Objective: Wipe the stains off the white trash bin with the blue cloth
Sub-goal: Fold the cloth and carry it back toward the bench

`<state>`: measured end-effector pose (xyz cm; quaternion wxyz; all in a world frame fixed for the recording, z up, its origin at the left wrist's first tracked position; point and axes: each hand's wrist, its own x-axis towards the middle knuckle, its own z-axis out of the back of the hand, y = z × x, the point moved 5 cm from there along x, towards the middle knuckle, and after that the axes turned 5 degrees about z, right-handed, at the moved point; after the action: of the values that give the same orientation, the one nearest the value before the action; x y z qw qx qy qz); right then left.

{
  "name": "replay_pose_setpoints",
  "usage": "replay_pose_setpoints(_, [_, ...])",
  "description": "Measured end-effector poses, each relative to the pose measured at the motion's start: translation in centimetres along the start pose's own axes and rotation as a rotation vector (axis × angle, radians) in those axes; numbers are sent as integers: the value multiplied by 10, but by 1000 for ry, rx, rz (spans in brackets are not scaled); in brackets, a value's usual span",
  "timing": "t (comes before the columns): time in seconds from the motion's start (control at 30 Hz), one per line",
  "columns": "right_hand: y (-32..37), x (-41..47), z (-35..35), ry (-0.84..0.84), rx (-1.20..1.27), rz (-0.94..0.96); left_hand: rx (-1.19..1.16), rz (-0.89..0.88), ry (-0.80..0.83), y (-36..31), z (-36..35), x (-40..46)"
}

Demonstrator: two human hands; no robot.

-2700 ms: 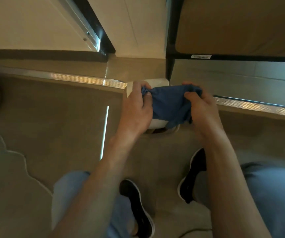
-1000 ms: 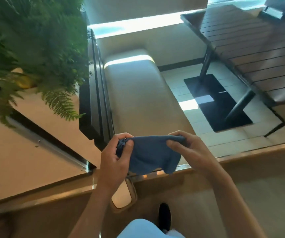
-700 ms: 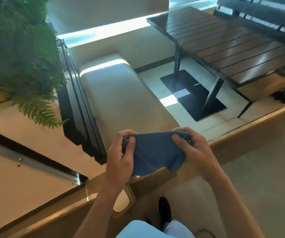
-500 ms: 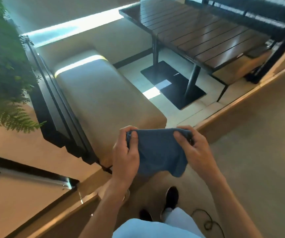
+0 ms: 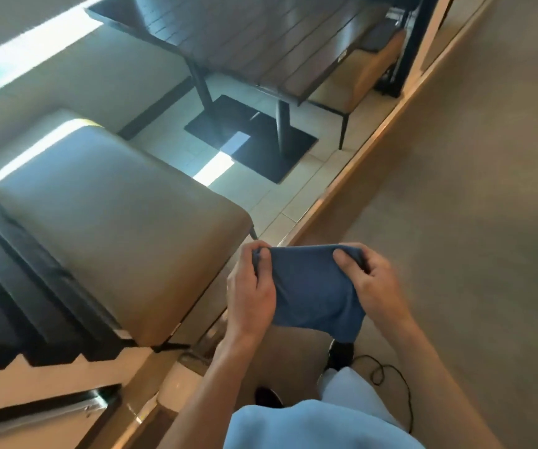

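Note:
The blue cloth [image 5: 313,290] hangs stretched between both hands in front of my body. My left hand [image 5: 250,294] pinches its left upper corner and my right hand [image 5: 376,283] pinches its right upper corner. The white trash bin [image 5: 178,380] stands on the floor below my left forearm, by the metal floor strip; only part of its top shows and the arm hides the rest. The cloth is well above the bin and apart from it.
A padded beige bench [image 5: 115,222] sits to the left. A dark wooden table [image 5: 261,37] on a black base stands beyond it, with a chair [image 5: 361,79] to its right. A black cable [image 5: 387,380] lies on the carpet near my shoes.
The view has swung up from the bin and turned right. Both hands kept hold of the cloth and lifted it away from the bin. The plant has left the view.

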<state>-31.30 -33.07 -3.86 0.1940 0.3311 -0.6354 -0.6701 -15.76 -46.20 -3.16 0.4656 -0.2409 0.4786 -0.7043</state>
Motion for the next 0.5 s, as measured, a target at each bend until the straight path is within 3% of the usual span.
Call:
replay_pose_setpoints(0.27, [-13,79,93,-75,110,-164,27,23,53,-37,-103,54])
replay_pose_setpoints(0.5, [2,149,145,-139,125,-147,6,15,110,-80,-170,113])
